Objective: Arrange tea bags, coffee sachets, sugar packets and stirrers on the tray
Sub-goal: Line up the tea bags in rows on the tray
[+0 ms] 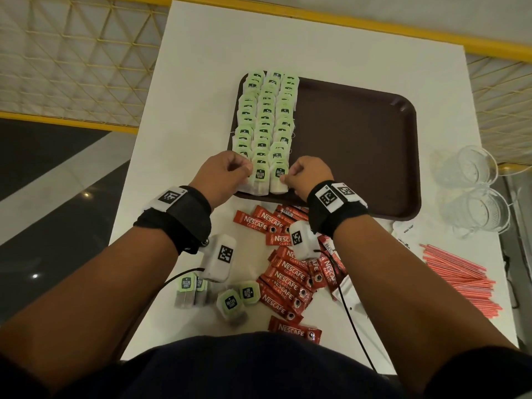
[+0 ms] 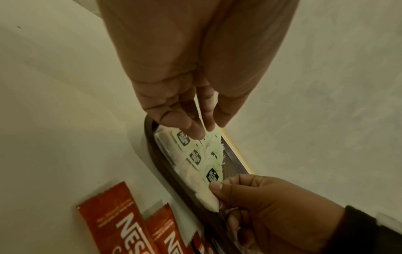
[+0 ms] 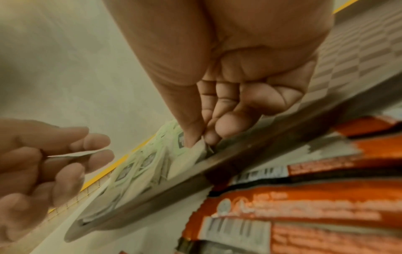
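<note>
Your left hand (image 1: 223, 174) pinches the green tag of a tea bag (image 1: 260, 180) between thumb and fingertips; your right hand (image 1: 306, 175) pinches the edge of the neighbouring tea bag (image 1: 278, 180). Both bags sit at the near end of three tea-bag rows (image 1: 266, 116) on the brown tray (image 1: 359, 145). Coffee sachets (image 1: 290, 272), loose tea bags (image 1: 230, 300) and pink stirrers (image 1: 457, 275) lie on the white table (image 1: 207, 53).

My left hand (image 2: 185, 96) pinches a green tea-bag tag (image 2: 203, 123) at twelve o'clock. At five o'clock my right hand (image 2: 267, 206) pinches a tea bag (image 2: 204, 192) on the tray (image 2: 174, 182); coffee sachets (image 2: 113, 221) lie at seven.
</note>
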A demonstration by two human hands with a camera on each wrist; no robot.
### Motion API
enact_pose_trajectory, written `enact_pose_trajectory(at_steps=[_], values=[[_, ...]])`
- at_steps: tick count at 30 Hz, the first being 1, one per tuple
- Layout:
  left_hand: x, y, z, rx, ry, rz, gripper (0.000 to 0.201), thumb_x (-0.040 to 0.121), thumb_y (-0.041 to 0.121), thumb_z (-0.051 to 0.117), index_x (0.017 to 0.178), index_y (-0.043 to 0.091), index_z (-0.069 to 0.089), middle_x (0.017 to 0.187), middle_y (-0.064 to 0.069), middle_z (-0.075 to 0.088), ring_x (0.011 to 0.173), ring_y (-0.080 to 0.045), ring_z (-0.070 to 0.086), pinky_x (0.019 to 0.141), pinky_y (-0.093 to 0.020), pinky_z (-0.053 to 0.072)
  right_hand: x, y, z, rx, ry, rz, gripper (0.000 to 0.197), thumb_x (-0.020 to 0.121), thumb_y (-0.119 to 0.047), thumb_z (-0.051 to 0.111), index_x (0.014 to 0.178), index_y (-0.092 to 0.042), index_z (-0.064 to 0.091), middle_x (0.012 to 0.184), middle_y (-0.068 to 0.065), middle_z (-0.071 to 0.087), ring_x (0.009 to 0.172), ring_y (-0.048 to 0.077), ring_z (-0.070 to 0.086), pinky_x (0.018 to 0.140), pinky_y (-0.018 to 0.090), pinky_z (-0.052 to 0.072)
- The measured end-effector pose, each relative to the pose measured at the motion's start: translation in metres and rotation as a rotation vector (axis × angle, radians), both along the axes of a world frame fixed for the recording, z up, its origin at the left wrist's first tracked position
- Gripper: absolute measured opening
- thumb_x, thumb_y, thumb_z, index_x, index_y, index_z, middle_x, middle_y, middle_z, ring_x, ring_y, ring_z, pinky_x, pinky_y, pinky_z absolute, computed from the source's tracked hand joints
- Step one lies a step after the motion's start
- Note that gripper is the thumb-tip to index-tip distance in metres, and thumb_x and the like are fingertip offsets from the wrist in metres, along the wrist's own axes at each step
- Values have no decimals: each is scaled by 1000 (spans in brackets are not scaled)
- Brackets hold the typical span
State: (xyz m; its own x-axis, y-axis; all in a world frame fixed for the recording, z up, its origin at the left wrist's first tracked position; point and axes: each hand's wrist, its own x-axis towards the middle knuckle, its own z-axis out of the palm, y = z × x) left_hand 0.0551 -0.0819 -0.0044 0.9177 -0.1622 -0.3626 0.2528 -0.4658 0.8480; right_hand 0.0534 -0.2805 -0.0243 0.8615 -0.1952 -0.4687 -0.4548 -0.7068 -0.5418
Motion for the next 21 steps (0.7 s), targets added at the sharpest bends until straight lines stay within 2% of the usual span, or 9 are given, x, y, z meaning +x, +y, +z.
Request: enact_pose_trajectory(at_steps=[4, 7, 11, 14, 18, 21], values=[[-11, 10, 8, 28, -14, 4, 16, 96, 24, 58, 102, 11, 64, 103, 0, 68, 87, -15, 62, 66, -23, 51, -8, 1, 5, -53, -75, 1, 25, 84, -34, 72, 85, -16, 55, 78, -4, 56, 77, 17, 57, 65, 29, 44], [-28, 20, 15, 79, -23, -61, 13, 97, 24, 56, 100, 14, 63, 96, -1, 67, 84, -15, 63, 66, -22, 47, -22, 5, 23, -60, -150, 86, 24, 86, -36, 69, 91, -15, 57, 78, -5, 54, 75, 14, 53, 63, 28, 41], [-61, 33, 22, 284, -18, -409, 16, 97, 31, 57, 102, 17, 63, 90, 8, 62, 78, -5, 55, 66, -18, 41, -56, 24, 49, -53, -105, 371, 16, 87, -34, 66, 91, -19, 61, 83, -7, 57, 78, 12, 54, 68, 27, 44], [-84, 50, 23, 400, -15, -509, 17, 96, 31, 58, 105, 18, 64, 99, 6, 63, 76, 0, 50, 66, -13, 37, -92, 44, 54, -76, 17, 637, 18, 86, -38, 67, 93, -22, 63, 85, -10, 58, 81, 11, 56, 70, 28, 44], [-113, 79, 17, 566, 28, -544, 25, 94, 32, 61, 115, 20, 61, 112, 2, 59, 93, -13, 56, 81, -24, 43, -132, 66, 40, -200, 116, 934, 37, 85, -53, 64, 109, -24, 61, 104, -3, 60, 97, 17, 57, 76, 31, 46], [-132, 95, 12, 709, 32, -594, 34, 92, 31, 62, 125, 26, 56, 121, 1, 52, 107, -20, 53, 91, -32, 45, -154, 79, 35, -261, 72, 971, 54, 84, -62, 59, 119, -21, 55, 113, 2, 56, 104, 24, 55, 85, 39, 47]])
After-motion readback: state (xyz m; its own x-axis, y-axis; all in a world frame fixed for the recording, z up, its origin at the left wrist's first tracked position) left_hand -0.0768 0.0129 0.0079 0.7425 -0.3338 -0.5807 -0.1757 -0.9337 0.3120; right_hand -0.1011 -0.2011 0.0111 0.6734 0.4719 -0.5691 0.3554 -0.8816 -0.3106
